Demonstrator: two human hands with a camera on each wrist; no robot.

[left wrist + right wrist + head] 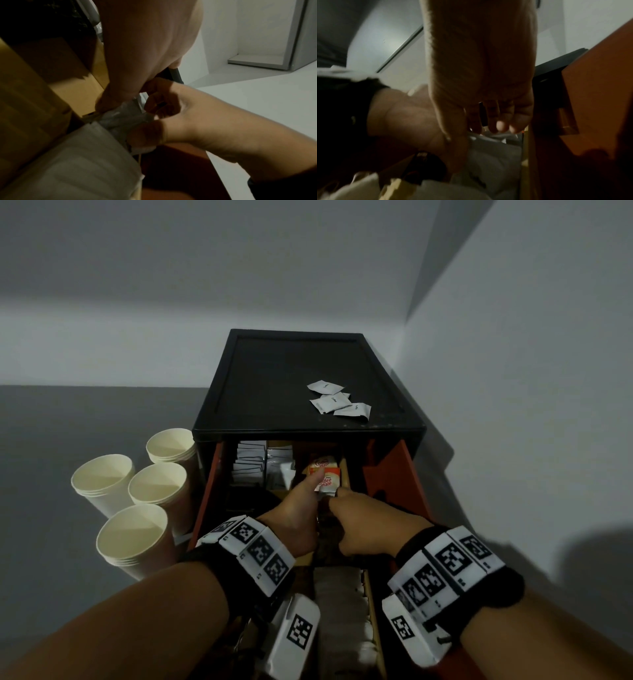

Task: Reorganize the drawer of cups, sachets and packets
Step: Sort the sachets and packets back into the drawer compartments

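The orange drawer point(399, 474) of a black cabinet point(291, 378) is pulled out toward me. In its right-hand compartment stands a bundle of red-and-white creamer sachets point(327, 479). My left hand point(315, 491) grips the bundle from the left, thumb lying up its front. My right hand point(346, 501) grips it from the right with fingers curled. The left wrist view shows the left hand point(109, 105) and right hand point(159, 108) pinching crumpled grey-white sachets point(123, 117). In the right wrist view the right hand point(496, 125) curls down onto the sachets point(491, 140), beside the left hand point(411, 121).
Several stacks of paper cups point(137, 535) stand on the floor left of the cabinet. Several white sachets point(337, 402) lie loose on the cabinet top. Rows of white sachets point(250, 463) fill the drawer's back left. A row of white packets point(342, 611) lies under my wrists. Walls close in behind and right.
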